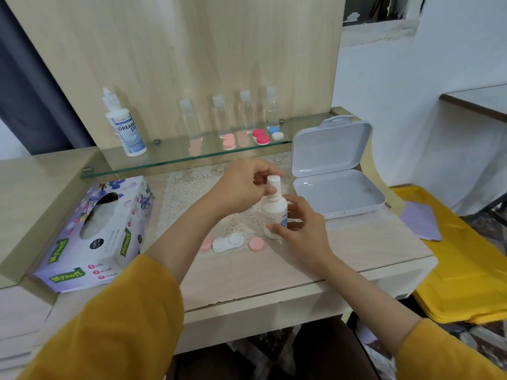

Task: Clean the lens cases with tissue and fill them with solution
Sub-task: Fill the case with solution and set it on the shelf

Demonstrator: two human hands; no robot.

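A small white solution bottle (pixel 274 212) stands upright on the lace mat. My right hand (pixel 300 230) grips its body from the right. My left hand (pixel 247 185) pinches its white cap (pixel 273 182) from the left. In front of the bottle lies an open white lens case (pixel 227 242) with two wells. One pink lid (pixel 256 244) lies to its right, another pink lid (pixel 206 244) to its left, partly behind my left forearm. A purple tissue box (pixel 93 237) sits at the left with tissue showing in its slot.
A glass shelf (pixel 164 160) carries a larger solution bottle (pixel 126 130), several clear travel bottles (pixel 219 116) and pink, red and blue-white lens cases (pixel 260 136). An open white plastic box (pixel 337 187) stands at the right. A yellow tray (pixel 466 270) lies beyond the desk's right edge.
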